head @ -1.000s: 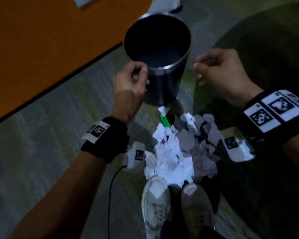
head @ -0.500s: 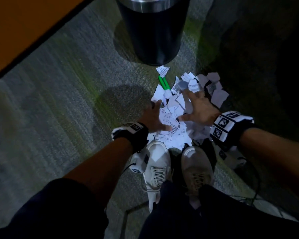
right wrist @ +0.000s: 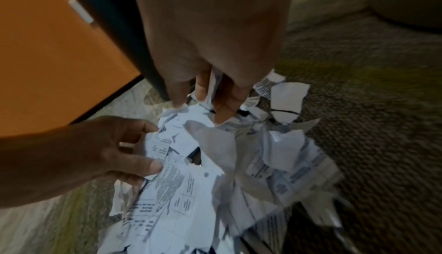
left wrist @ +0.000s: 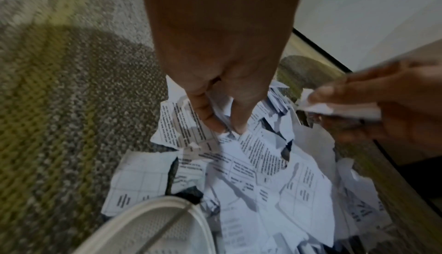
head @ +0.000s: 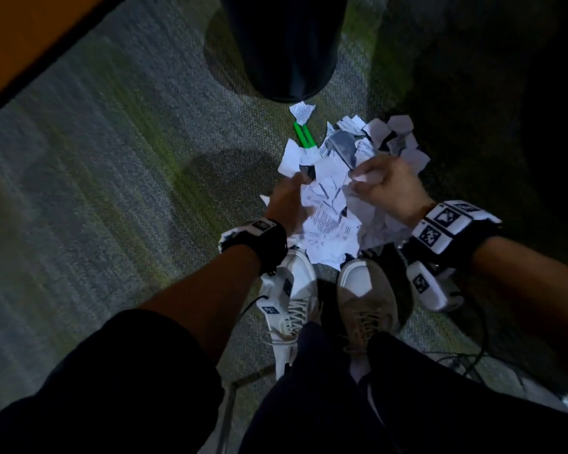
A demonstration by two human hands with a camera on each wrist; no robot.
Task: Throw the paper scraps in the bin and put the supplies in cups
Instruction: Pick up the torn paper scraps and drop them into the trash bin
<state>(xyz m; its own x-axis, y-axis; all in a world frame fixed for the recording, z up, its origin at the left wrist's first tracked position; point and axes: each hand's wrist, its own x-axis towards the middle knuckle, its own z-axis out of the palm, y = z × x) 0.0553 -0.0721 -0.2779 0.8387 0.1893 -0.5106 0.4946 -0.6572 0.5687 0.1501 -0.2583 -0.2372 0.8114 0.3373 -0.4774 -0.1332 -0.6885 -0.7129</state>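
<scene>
A heap of torn printed paper scraps [head: 328, 217] [left wrist: 258, 173] [right wrist: 191, 192] lies on the carpet in front of my shoes. My right hand [head: 384, 188] [right wrist: 210, 95] has its fingers curled round a bunch of scraps at the heap's right side. My left hand [head: 287, 199] [left wrist: 220, 124] is at the heap's left edge, fingertips dug into the scraps and pinching some. A green marker [head: 304, 136] lies half under the paper, just before the dark bin [head: 282, 47], which stands upright beyond the heap.
My two shoes [head: 361, 299] touch the heap's near edge. An orange panel [head: 20, 37] with a dark edge runs along the upper left. Cables [head: 466, 355] trail on the carpet at the right. Open carpet [head: 112, 191] spreads to the left.
Both hands left the bin's rim, came down onto the scrap heap and spread flat. Now their fingers have closed on the paper. The view has tilted down.
</scene>
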